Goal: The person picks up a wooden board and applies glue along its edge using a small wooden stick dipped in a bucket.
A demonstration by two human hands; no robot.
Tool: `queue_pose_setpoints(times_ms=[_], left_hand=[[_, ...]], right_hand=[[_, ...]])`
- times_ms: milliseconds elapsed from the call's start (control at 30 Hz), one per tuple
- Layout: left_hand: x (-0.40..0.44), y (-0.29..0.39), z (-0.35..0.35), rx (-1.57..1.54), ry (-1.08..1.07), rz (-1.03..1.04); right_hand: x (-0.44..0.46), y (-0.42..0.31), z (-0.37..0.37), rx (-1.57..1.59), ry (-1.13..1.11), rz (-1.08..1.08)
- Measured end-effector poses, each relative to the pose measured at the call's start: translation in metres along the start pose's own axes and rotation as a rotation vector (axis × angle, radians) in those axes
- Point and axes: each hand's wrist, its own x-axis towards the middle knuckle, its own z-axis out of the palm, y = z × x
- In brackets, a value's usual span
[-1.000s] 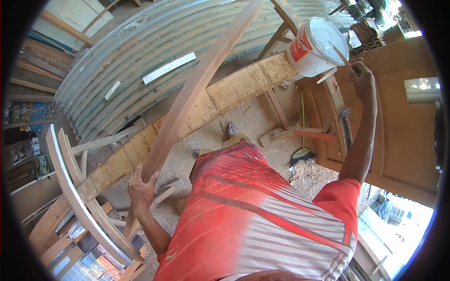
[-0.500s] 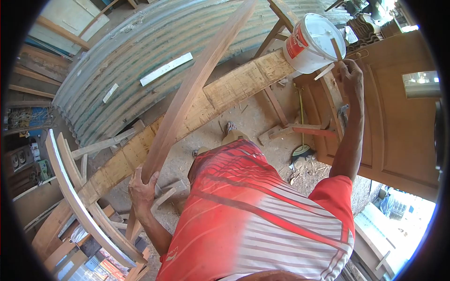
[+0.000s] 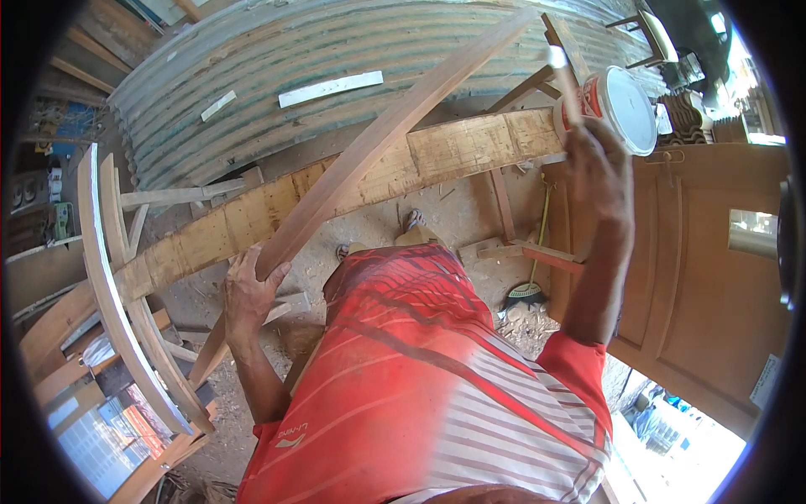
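Note:
My left hand (image 3: 248, 292) is wrapped round the near end of a long, slightly curved wooden piece (image 3: 361, 155), which slants up and away across a rough plank (image 3: 457, 151). In my right hand (image 3: 600, 164) is a wooden stick (image 3: 571, 92) with a white tip, blurred by motion and raised in front of a white bucket (image 3: 631, 111). The bucket stands at the right end of the plank, and its red label is partly hidden behind the stick and hand.
Corrugated metal sheet (image 3: 243, 59) lies beyond the plank, with two white strips on it. Curved wooden frames (image 3: 126, 311) stand at left. A wooden door (image 3: 672, 252) is at right, with a broom (image 3: 526, 292) near its base.
My right hand has lifted the stick out of the bucket and moved left, its white tip now showing. My left hand keeps its hold on the wooden piece. The camera view has shifted.

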Motion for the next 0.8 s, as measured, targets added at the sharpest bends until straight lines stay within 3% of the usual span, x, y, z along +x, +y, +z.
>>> queue_pose_setpoints(times_ms=[200,433,567,667,767,800], left_hand=[[-0.001,-0.002,-0.001,-0.031,0.000,0.015],[-0.002,-0.003,-0.004,0.010,0.006,0.006],[-0.002,0.001,-0.007,-0.004,-0.002,0.004],[-0.001,-0.006,-0.002,-0.027,0.012,0.038],[-0.001,-0.003,-0.006,-0.039,-0.004,0.026],[-0.001,-0.003,-0.006,-0.039,-0.002,0.030]], right_hand=[[0.020,0.042,0.090,0.040,-0.301,0.007],[0.051,0.077,0.094,-0.322,-0.147,-0.014],[0.049,0.064,0.097,-0.635,0.017,-0.455],[0.026,0.046,0.107,-0.816,-0.087,-0.455],[0.010,0.036,0.116,-0.651,-0.183,-0.489],[0.007,0.029,0.116,-0.678,-0.134,-0.396]])
